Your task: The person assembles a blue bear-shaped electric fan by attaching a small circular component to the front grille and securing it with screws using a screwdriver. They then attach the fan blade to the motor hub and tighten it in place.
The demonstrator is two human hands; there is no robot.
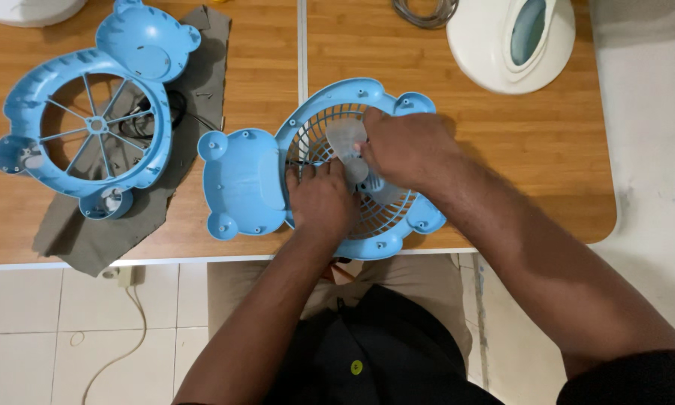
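Fingers of right hand (405,146) grip translucent blade (346,139); left hand (320,199) presses flat on blue grille (386,221) at table edge (202,259).

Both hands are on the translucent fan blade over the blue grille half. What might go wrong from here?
1. The right hand grips the thin translucent blade; prying at a vane rather than the hub could crack it.
2. The blue grille half overhangs the table edge, steadied only by the left hand; a hard tug might slide it off.
3. Small screws on the grey cloth could roll away.

Left hand (321,199) flat, palm down; right hand (406,150) fingers curled.
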